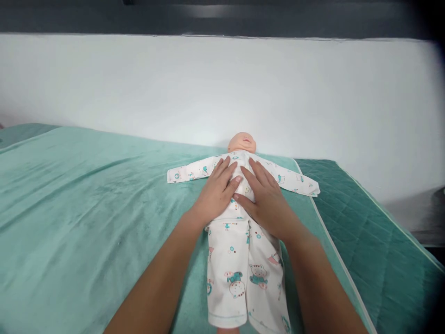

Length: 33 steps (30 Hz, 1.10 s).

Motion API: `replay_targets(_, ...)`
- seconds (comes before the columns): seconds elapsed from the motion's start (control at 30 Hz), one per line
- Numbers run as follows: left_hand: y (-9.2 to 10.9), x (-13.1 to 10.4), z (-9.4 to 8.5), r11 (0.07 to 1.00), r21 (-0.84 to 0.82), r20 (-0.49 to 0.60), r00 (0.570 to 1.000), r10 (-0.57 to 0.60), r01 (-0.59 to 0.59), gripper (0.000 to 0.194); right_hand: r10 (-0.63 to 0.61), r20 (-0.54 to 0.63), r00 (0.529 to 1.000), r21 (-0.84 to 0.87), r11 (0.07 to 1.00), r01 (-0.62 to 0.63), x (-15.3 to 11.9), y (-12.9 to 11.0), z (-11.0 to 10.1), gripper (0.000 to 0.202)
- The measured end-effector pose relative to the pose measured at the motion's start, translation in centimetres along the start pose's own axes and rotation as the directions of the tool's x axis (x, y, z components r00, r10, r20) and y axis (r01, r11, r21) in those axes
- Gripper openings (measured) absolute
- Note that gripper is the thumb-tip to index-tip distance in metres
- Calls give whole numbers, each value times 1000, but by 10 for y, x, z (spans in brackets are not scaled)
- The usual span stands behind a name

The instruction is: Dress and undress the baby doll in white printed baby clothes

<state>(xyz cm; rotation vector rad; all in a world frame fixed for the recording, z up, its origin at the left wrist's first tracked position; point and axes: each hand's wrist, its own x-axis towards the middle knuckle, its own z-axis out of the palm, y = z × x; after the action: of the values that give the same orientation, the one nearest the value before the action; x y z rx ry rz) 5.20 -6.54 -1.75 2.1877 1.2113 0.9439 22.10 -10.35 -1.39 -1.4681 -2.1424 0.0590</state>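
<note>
A pale plastic baby doll in white cotton pyjamas with cartoon prints lies face up on the teal plush blanket. The left hand and right hand rest flat on its chest, fingers spread, grasping nothing.

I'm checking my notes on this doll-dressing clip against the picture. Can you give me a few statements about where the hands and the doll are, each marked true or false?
1. Both hands lie flat on the doll's chest. True: the left hand and the right hand rest on the doll, over its printed white shirt.
2. The doll lies face down. False: it lies on its back, face up.
3. The doll lies on a light green blanket. True.
4. The shirt sleeves are folded across the chest. False: they are spread out to both sides.
5. The right hand holds a bottle. False: it holds nothing and lies open on the shirt.
</note>
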Motion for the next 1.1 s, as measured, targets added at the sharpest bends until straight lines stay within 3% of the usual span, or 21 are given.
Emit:
replay_targets(0.27, 0, 3, 1, 998, -38, -32, 998, -45, 43, 54, 5, 139, 990, -61, 998, 4, -6, 2, -5, 83)
replay_targets(0.5, -10, 7, -1, 951, -210, -45, 970, -240, 226, 58, 8, 257, 966, 28, 999, -15, -10, 5, -13, 108)
replay_targets(0.57, -14, 9, -1, 949, -216, -95, 962, -257, 232, 53, -4, 298, 954, 82, 996, -22, -10, 7, -16, 116)
replay_targets(0.7, -29, 15, 4, 977, -111, -339, 917, -208, 181, 38, -41, 313, 949, 229, 973, -33, -10, 14, -23, 118)
replay_targets(0.8, -44, 11, 5, 982, 102, -457, 885, -95, 158, 36, -45, 248, 968, 404, 913, -61, -10, 19, -24, 97)
replay_targets(0.9, -63, -4, -3, 910, 340, -452, 890, -62, 236, 47, 70, 38, 997, 578, 813, -79, -12, 25, -13, 68)
replay_targets(1.0, -87, -24, -24, 799, 501, -389, 911, -137, 334, 55, 269, -180, 946, 609, 786, -108, -18, 36, 6, 59)
replay_targets(1.1, -108, -40, -53, 720, 550, -366, 897, -248, 423, 54, 351, -319, 881, 459, 870, -180, -30, 58, 23, 58)
